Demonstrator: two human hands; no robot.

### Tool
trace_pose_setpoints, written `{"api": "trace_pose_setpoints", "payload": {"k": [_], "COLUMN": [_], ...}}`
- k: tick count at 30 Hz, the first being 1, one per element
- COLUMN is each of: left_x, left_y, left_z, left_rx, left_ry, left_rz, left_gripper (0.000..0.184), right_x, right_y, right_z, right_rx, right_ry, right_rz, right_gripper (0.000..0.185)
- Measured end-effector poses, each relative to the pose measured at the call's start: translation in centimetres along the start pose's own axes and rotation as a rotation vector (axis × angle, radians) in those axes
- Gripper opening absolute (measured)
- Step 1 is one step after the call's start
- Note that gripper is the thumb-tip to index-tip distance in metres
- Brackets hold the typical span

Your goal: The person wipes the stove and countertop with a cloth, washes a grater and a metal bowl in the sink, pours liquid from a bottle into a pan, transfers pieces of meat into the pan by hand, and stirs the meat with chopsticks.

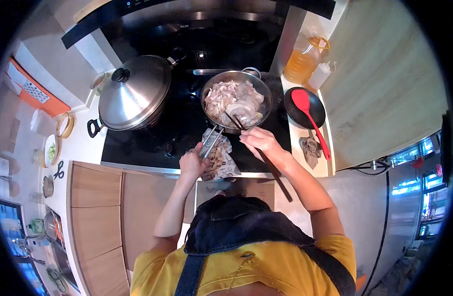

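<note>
A steel pan (205,93) stands on the black cooktop, with pale sliced meat (221,98) spread inside it. My left hand (192,162) is closed around the pan's metal handle (212,142), which points toward me. A patterned cloth (221,160) hangs beside and under that handle, against the fingers. Long dark chopsticks (271,165) are gripped in my right hand (264,141), just in front of the pan. Their tips reach down into the meat at the pan's near side.
To the left on the cooktop sits a large lidded pot (135,93). At right are a red spatula (308,111) on a black dish (293,116), an oil jug (301,64) and a white squeeze bottle (320,75). Scissors (59,170) and small bowls line the left counter.
</note>
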State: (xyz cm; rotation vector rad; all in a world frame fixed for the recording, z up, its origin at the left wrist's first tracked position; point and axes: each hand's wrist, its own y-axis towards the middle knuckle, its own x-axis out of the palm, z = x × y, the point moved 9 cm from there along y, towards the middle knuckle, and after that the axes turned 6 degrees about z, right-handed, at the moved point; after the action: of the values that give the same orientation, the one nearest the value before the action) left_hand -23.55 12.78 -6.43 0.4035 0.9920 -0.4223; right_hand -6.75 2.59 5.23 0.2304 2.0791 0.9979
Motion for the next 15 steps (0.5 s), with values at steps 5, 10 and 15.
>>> {"api": "trace_pose_setpoints", "payload": {"k": [5,10,15], "left_x": [-0.3,-0.6,-0.8], "left_y": [-0.2,-0.1,-0.1], "left_z": [0.5,0.7,0.5], "left_rx": [-0.039,-0.061,-0.004], "left_ry": [0.022,0.061,0.009], "left_rz": [-0.032,-0.006,0.109], "left_gripper": [0.053,0.05,0.064], "right_x": [2.3,2.8,1.1], "right_y": [-0.2,1.3,0.6], "right_z": [2.3,3.9,-2.4], "right_rx": [-0.076,-0.01,0.023], "right_ry": [-0.135,-0.123,0.011], "right_rz": [-0.013,0.042,-0.048], "right_gripper": [0.016,0.015,0.015]}}
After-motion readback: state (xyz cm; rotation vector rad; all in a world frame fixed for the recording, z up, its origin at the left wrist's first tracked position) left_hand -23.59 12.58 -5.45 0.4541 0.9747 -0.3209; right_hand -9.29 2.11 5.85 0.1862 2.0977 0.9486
